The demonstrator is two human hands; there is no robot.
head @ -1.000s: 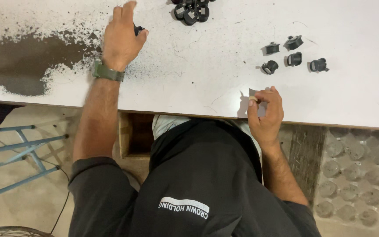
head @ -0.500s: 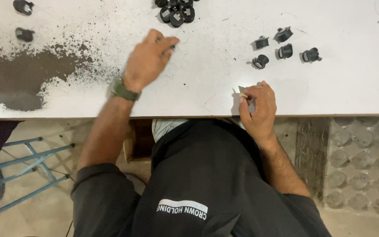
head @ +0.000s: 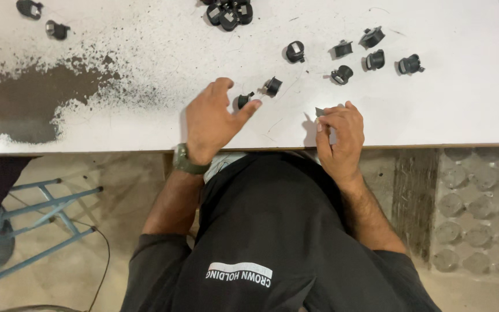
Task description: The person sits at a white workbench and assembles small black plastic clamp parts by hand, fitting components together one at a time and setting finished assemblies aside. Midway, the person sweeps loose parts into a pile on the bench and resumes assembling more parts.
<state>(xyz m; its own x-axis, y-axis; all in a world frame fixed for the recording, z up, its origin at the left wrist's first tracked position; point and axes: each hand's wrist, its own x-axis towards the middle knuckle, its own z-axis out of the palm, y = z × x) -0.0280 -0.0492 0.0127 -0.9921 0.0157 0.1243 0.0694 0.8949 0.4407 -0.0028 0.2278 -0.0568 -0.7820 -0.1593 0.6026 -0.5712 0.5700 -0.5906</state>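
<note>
My left hand (head: 212,121) lies near the front edge of the white table (head: 463,110), fingers spread, with a small black plastic part (head: 243,101) just off its fingertips and another black part (head: 272,86) a little beyond. Nothing is held in it. My right hand (head: 337,134) rests at the table edge, its fingertips pinched on a small dark piece (head: 319,111). A third black part (head: 294,52) sits farther back.
A row of several black parts (head: 375,59) lies at the right rear, a heap of them (head: 228,13) at the top middle, two more (head: 43,19) at the top left. A worn dark patch (head: 24,107) marks the table's left. A blue metal frame (head: 36,225) stands below left.
My left hand has come back from the far heap to the front edge and opened; black parts now lie loose by its fingertips. The right hand stayed at the edge.
</note>
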